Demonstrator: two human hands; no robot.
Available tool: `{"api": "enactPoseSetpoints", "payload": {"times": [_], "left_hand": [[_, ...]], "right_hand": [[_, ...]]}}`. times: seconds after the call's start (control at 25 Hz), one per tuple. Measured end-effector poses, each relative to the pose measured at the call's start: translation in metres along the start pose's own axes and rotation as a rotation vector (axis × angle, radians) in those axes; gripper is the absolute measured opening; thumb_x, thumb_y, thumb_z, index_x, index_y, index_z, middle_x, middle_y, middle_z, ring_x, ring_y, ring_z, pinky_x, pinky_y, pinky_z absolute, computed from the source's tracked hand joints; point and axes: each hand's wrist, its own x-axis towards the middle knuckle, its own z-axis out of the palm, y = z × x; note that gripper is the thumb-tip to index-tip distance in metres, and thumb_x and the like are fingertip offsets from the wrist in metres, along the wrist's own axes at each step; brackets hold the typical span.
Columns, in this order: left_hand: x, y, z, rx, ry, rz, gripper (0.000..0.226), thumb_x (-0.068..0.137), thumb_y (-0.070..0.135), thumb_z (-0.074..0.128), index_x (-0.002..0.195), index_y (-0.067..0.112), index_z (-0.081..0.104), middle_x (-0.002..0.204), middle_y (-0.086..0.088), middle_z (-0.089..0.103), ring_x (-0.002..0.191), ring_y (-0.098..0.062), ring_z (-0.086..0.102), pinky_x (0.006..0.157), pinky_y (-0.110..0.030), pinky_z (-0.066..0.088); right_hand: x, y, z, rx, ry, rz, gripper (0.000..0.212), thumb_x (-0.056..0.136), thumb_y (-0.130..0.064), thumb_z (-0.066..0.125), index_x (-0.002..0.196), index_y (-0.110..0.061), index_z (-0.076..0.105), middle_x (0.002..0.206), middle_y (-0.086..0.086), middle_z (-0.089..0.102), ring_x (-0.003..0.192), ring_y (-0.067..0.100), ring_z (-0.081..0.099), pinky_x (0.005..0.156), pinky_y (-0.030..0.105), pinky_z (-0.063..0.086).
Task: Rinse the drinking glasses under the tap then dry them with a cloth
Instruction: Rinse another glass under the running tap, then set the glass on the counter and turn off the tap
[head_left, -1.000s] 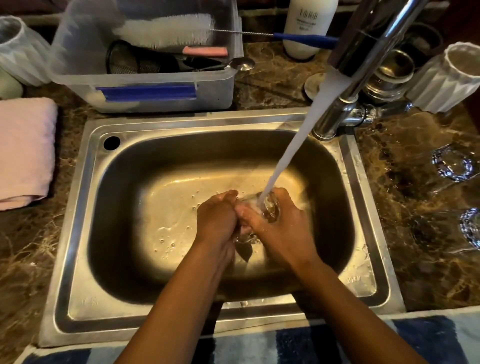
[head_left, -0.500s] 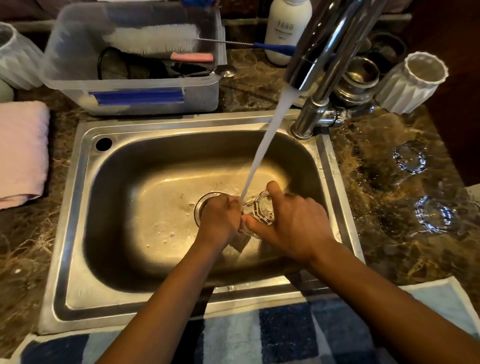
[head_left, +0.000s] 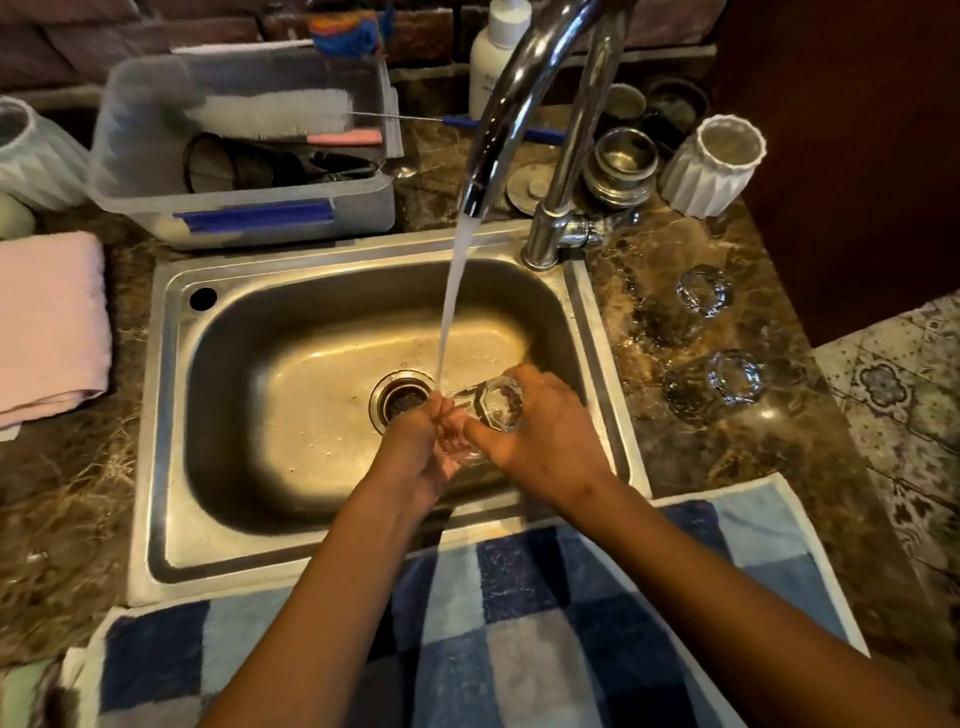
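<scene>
Over the steel sink (head_left: 171, 415), both my hands hold one clear drinking glass (head_left: 498, 402) lying on its side, its thick base pointing up and right. My right hand (head_left: 545, 441) wraps the glass near its base. My left hand (head_left: 415, 452) grips the mouth end, where the water stream from the chrome tap (head_left: 519, 93) lands. Two more clear glasses (head_left: 701, 291) (head_left: 735, 376) stand upside down on the wet marble counter to the right of the sink. A blue checked cloth (head_left: 519, 623) lies over the counter's front edge, under my forearms.
A folded pink towel (head_left: 47, 322) lies left of the sink. Behind it stands a plastic tub (head_left: 244, 208) holding a bottle brush and utensils. A white bottle (head_left: 493, 57), steel cups (head_left: 621, 161) and a white ribbed cup (head_left: 711, 166) crowd the back right. The drain (head_left: 400, 397) is uncovered.
The view has pulled back and shifted, showing the drain and more cloth. The glass has turned so its base faces up and right; the stream now lands at my left hand's end.
</scene>
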Motion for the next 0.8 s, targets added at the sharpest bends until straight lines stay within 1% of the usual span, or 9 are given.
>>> {"api": "enactPoseSetpoints", "payload": {"times": [0.12, 0.24, 0.28, 0.36, 0.44, 0.52, 0.64, 0.72, 0.8], "left_hand": [[-0.008, -0.003, -0.001, -0.002, -0.001, 0.032, 0.026, 0.106, 0.025, 0.045, 0.091, 0.011, 0.061, 0.054, 0.001, 0.061, 0.046, -0.010, 0.058, 0.052, -0.027, 0.053], [-0.018, -0.001, -0.001, 0.119, -0.009, 0.097, 0.027, 0.107, 0.026, 0.042, 0.096, 0.011, 0.063, 0.058, 0.000, 0.069, 0.053, -0.013, 0.064, 0.064, -0.032, 0.051], [-0.022, -0.001, -0.002, 0.231, -0.020, 0.146, 0.028, 0.107, 0.026, 0.041, 0.100, 0.011, 0.064, 0.061, -0.001, 0.071, 0.057, -0.014, 0.066, 0.067, -0.034, 0.052], [-0.029, 0.001, -0.005, 0.556, -0.014, 0.298, 0.027, 0.107, 0.024, 0.043, 0.106, 0.013, 0.068, 0.075, -0.003, 0.075, 0.072, -0.018, 0.070, 0.071, -0.034, 0.056], [-0.033, 0.000, -0.014, 0.896, 0.082, 0.469, 0.026, 0.105, 0.020, 0.046, 0.106, 0.016, 0.072, 0.095, -0.006, 0.074, 0.090, -0.025, 0.069, 0.078, -0.035, 0.052], [-0.034, -0.003, -0.029, 1.177, 0.184, 0.581, 0.026, 0.103, 0.023, 0.047, 0.109, 0.016, 0.071, 0.110, -0.007, 0.071, 0.100, -0.028, 0.064, 0.085, -0.036, 0.047], [-0.034, -0.017, -0.058, 1.483, 0.198, 0.582, 0.028, 0.101, 0.037, 0.052, 0.120, 0.022, 0.064, 0.129, -0.009, 0.065, 0.113, -0.025, 0.059, 0.095, -0.037, 0.047], [-0.037, -0.031, -0.076, 1.620, 0.143, 0.543, 0.049, 0.096, 0.055, 0.052, 0.135, 0.025, 0.057, 0.138, -0.007, 0.060, 0.121, -0.026, 0.056, 0.100, -0.042, 0.048], [-0.038, -0.044, -0.088, 1.725, 0.086, 0.504, 0.067, 0.089, 0.070, 0.050, 0.142, 0.031, 0.050, 0.142, -0.005, 0.058, 0.125, -0.026, 0.055, 0.104, -0.044, 0.046]], "right_hand": [[-0.004, -0.006, -0.010, 0.024, -0.013, -0.032, 0.070, 0.076, -0.062, 0.071, 0.129, -0.022, 0.050, 0.117, 0.006, 0.060, 0.100, 0.022, 0.062, 0.084, 0.042, 0.058], [-0.002, -0.006, -0.022, 0.068, -0.116, 0.046, 0.066, 0.079, -0.058, 0.073, 0.128, -0.018, 0.055, 0.117, 0.005, 0.066, 0.101, 0.024, 0.064, 0.087, 0.042, 0.057], [-0.001, -0.006, -0.026, 0.067, -0.124, 0.066, 0.063, 0.080, -0.056, 0.073, 0.127, -0.017, 0.056, 0.115, 0.006, 0.068, 0.099, 0.024, 0.065, 0.086, 0.041, 0.057], [-0.002, -0.009, -0.029, -0.074, -0.061, 0.028, 0.056, 0.084, -0.052, 0.070, 0.123, -0.014, 0.057, 0.112, 0.008, 0.068, 0.095, 0.026, 0.066, 0.081, 0.039, 0.058], [-0.004, -0.015, -0.029, -0.162, 0.018, -0.007, 0.054, 0.085, -0.052, 0.068, 0.122, -0.014, 0.057, 0.111, 0.010, 0.066, 0.096, 0.029, 0.066, 0.076, 0.035, 0.055], [-0.007, -0.019, -0.030, -0.159, 0.050, -0.007, 0.055, 0.085, -0.053, 0.068, 0.121, -0.012, 0.058, 0.110, 0.010, 0.067, 0.096, 0.030, 0.066, 0.070, 0.032, 0.048], [-0.016, -0.015, -0.040, -0.229, 0.061, -0.041, 0.057, 0.086, -0.052, 0.067, 0.124, -0.012, 0.055, 0.112, 0.012, 0.064, 0.096, 0.032, 0.066, 0.072, 0.036, 0.050], [-0.022, -0.007, -0.057, -0.170, 0.014, -0.012, 0.059, 0.084, -0.053, 0.069, 0.125, -0.013, 0.055, 0.107, 0.009, 0.066, 0.094, 0.028, 0.066, 0.078, 0.038, 0.057], [-0.029, 0.004, -0.078, -0.064, -0.067, 0.035, 0.060, 0.083, -0.051, 0.072, 0.127, -0.016, 0.055, 0.099, 0.002, 0.067, 0.086, 0.021, 0.068, 0.076, 0.040, 0.060]]}}
